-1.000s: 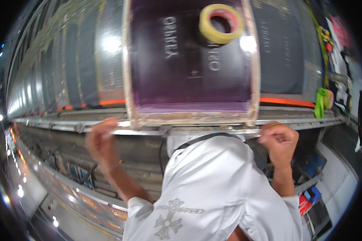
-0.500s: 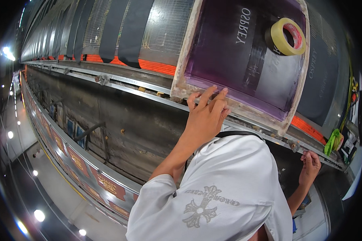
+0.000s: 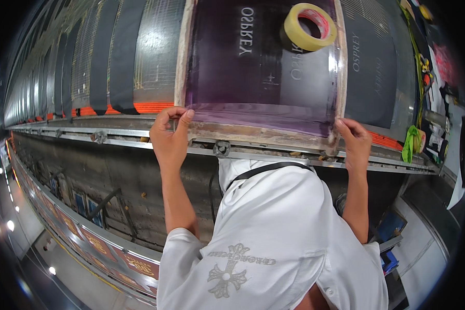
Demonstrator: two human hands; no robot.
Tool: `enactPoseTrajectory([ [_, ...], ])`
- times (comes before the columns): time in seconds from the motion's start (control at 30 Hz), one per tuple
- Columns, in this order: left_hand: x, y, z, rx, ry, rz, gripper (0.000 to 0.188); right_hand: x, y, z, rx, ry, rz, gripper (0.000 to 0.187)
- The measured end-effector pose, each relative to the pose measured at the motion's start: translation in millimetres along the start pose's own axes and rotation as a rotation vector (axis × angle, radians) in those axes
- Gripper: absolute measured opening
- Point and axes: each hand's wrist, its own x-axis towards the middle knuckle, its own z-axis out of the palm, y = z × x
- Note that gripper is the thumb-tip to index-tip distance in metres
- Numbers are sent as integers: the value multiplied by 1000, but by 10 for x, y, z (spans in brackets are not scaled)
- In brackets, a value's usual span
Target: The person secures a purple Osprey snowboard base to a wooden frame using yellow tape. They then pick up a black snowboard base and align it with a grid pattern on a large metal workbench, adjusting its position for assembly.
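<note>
A screen-printing frame (image 3: pixel 263 134) with a purple mesh lies flat on the long print table before me. My left hand (image 3: pixel 171 135) has its thumb and fingers closed around the frame's near left corner. On the opposite side, my right hand (image 3: pixel 355 142) pinches the near right edge with bent fingers. Part of the grip is hidden behind each hand. Resting on the mesh, toward its far right, is a roll of yellowish tape (image 3: pixel 293 32) with a red core.
Dark fabric pieces (image 3: pixel 124 57) lie in a row along the table to the left, and another printed dark piece (image 3: pixel 367 77) is right of the frame. A metal rail (image 3: pixel 263 151) with a clamp knob (image 3: pixel 221 149) runs along the near edge. Bright green material (image 3: pixel 411 144) sits at the right.
My left hand has gone from the frame's near edge to its left corner. My right hand has risen from the rail to the frame's right edge. The view has shifted.
</note>
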Motion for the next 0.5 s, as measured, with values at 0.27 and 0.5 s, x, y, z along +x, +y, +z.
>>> enactPoseTrajectory([
  [0.27,202,-91,30,-113,-133,16,22,93,-44,18,-4,4,-5,22],
  [0.5,258,-82,122,-17,-118,62,21,103,8,49,-87,54,-66,20],
])
